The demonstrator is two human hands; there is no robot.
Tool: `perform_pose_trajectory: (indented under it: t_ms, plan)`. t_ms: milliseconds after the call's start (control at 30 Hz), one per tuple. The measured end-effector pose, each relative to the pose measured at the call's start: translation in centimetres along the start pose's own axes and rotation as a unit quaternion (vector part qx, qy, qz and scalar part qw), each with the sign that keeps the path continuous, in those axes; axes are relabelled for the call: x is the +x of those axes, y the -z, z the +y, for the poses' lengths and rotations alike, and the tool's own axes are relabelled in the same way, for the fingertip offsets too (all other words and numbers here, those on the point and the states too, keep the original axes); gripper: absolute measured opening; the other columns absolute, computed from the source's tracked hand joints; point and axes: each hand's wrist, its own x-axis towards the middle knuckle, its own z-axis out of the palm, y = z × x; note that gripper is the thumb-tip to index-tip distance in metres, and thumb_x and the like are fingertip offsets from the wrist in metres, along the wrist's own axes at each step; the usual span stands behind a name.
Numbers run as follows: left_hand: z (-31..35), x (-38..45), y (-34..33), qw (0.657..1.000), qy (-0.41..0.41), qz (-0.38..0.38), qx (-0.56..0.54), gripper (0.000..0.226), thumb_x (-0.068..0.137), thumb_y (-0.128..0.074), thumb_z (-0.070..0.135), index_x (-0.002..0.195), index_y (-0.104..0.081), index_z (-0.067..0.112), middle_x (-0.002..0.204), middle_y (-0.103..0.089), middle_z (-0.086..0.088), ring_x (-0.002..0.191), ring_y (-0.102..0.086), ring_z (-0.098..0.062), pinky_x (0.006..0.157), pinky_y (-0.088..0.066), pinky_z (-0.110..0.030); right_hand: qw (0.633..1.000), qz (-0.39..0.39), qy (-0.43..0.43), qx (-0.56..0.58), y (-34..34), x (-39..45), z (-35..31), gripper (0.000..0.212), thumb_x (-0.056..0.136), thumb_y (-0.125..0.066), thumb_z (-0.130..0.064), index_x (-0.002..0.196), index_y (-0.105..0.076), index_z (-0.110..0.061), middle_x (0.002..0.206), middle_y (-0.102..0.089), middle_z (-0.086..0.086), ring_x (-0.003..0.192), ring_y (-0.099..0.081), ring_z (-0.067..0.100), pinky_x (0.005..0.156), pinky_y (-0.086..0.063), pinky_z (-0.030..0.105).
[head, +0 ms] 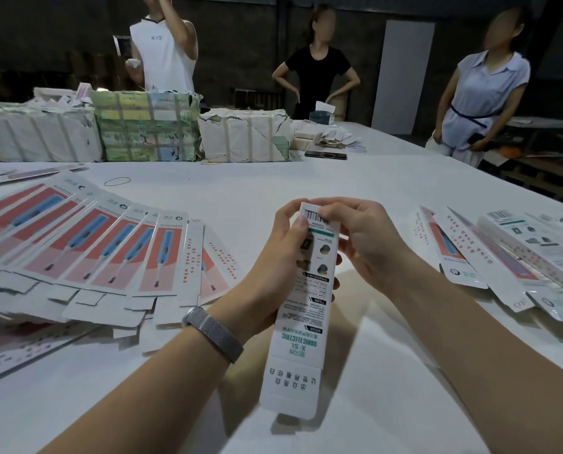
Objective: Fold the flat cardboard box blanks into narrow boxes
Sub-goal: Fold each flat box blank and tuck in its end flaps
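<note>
A long narrow white box point(306, 309) with printed text and a barcode is held above the table, its open flap end pointing toward me. My left hand point(283, 253) grips its left side near the far end. My right hand point(362, 237) holds the far end, fingers curled over the barcode end. A fan of flat blanks point(87, 250) with red panels and a blue toothbrush picture lies on the table to the left. Several other boxes and blanks point(516, 257) lie in a loose pile to the right.
Wrapped paper bundles point(149, 126) stand in a row at the back of the white table point(224, 188). A rubber band point(117, 181) lies near them. A phone point(325, 155) and scraps sit further right. Three people stand behind the table.
</note>
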Motion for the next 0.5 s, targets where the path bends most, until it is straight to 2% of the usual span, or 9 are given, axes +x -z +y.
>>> perform_pose_trajectory:
  t_ms: [133, 267, 400, 500]
  plan:
    - [0.18, -0.08, -0.06, 1.000, -0.007, -0.005, 0.006, 0.039, 0.108, -0.029, 0.046, 0.144, -0.023, 0.058, 0.098, -0.069, -0.015, 0.071, -0.072, -0.023, 0.058, -0.057, -0.030, 0.998, 0.044, 0.034, -0.002, -0.29, -0.20, -0.05, 0.023, 0.093, -0.056, -0.006, 0.081, -0.076, -0.011, 0.065, -0.067, 0.005, 0.056, -0.063, 0.018, 0.052, -0.042, 0.035]
    - [0.23, -0.16, -0.39, 0.999, -0.020, -0.022, 0.015, 0.043, 0.108, -0.028, 0.046, 0.147, -0.018, 0.060, 0.100, -0.069, -0.012, 0.072, -0.073, -0.019, 0.058, -0.057, -0.028, 0.996, 0.073, 0.044, 0.002, -0.09, -0.28, -0.13, 0.023, 0.094, -0.056, -0.009, 0.082, -0.075, -0.011, 0.063, -0.066, 0.002, 0.055, -0.062, 0.015, 0.051, -0.044, 0.035]
    - [0.18, -0.24, -0.17, 0.999, -0.027, -0.018, 0.015, 0.047, 0.108, -0.028, 0.043, 0.149, -0.013, 0.063, 0.103, -0.068, -0.011, 0.074, -0.073, -0.018, 0.059, -0.057, -0.028, 0.998, 0.046, 0.035, 0.005, 0.07, -0.19, -0.28, 0.025, 0.096, -0.054, -0.010, 0.086, -0.077, -0.012, 0.069, -0.068, 0.004, 0.063, -0.066, 0.014, 0.057, -0.052, 0.029]
    - [0.25, -0.39, -0.07, 0.999, -0.030, -0.014, 0.025, 0.043, 0.108, -0.028, 0.043, 0.147, -0.020, 0.060, 0.110, -0.065, -0.014, 0.075, -0.073, -0.018, 0.059, -0.057, -0.027, 1.000, 0.007, 0.025, 0.000, 0.53, -0.04, -0.55, 0.030, 0.097, -0.052, -0.012, 0.084, -0.080, -0.016, 0.074, -0.069, 0.005, 0.072, -0.067, 0.015, 0.064, -0.055, 0.025]
